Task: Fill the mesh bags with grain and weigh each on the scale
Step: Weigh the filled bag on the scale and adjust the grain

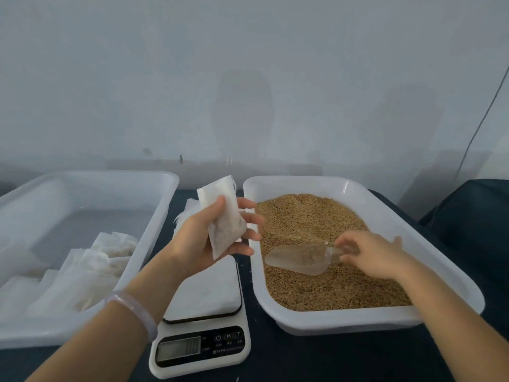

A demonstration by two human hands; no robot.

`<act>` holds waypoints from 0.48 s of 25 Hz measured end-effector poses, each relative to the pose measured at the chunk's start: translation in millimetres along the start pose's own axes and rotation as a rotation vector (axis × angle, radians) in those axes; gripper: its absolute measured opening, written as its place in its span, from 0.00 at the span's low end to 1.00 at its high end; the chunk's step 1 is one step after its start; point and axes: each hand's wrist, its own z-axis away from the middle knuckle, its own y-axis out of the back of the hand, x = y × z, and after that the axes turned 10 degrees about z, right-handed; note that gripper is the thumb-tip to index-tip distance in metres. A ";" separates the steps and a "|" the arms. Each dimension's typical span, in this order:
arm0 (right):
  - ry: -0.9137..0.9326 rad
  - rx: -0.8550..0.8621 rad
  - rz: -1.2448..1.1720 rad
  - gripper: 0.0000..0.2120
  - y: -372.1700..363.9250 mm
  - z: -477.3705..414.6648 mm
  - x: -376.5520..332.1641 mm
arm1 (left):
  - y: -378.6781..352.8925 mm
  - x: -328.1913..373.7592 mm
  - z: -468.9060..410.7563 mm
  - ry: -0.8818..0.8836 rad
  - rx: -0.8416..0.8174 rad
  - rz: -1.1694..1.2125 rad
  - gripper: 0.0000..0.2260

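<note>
Mesh bag [224, 216]: white, fine-woven, small and oblong. I see its lower half bulging and faintly darker, and its top flat and tilted away from me.
Position: held in the air over the gap between the scale [203, 321] and the grain tray [385, 318], touching neither.
Left hand [209, 238]: palm up, thumb pressed across the bag's front, fingers curled behind it. There is a pale bangle [135, 307] on the wrist.
Right hand [369, 255]: wrapped round the handle of a clear scoop [300, 259], which lies on the grain [316, 216] with its mouth pointing left.
Scale display [179, 350]: too dim for me to read.
Left tray [82, 330]: white, with a heap of white bags [91, 266] along its near side.
Counter [330, 359]: dark, and it carries both trays and the scale.
</note>
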 end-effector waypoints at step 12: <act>0.623 -0.052 -0.713 0.07 14.7 23.5 -170.1 | 21.4 26.3 29.9 0.094 -0.067 -0.427 0.21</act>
